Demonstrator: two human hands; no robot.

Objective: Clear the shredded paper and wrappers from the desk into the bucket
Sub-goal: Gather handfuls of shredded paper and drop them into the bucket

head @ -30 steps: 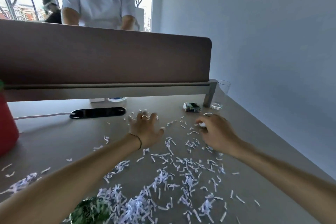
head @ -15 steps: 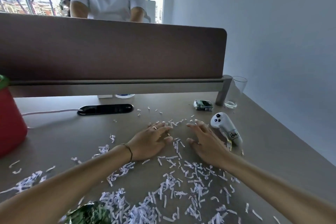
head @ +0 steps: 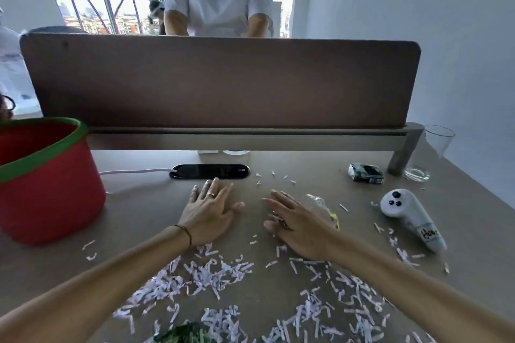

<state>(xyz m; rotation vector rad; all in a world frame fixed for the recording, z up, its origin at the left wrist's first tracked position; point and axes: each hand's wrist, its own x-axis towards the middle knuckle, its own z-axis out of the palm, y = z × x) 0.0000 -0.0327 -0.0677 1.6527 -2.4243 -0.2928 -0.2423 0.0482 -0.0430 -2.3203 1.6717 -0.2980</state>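
Observation:
Shredded white paper (head: 211,273) lies scattered over the near half of the grey desk (head: 139,203), with a few bits (head: 274,175) farther back. My left hand (head: 210,210) lies flat on the desk, fingers straight, palm down. My right hand (head: 298,224) lies flat beside it, fingers spread, partly over a clear plastic wrapper (head: 323,207) with a yellow edge. A green crumpled wrapper (head: 184,334) shows at the bottom edge. The red bucket (head: 47,184) with a green rim stands at the left on the desk.
A white handheld controller (head: 409,217) lies at the right, a small green packet (head: 365,172) behind it, an empty glass (head: 434,150) by the divider post. A black cable port (head: 209,171) and white cable sit behind my hands. A brown divider (head: 223,83) closes the back; a person stands beyond.
Both hands have drawn back toward me, sweeping shreds nearer. My right hand left the white controller. The view has shifted left, bringing the bucket into sight.

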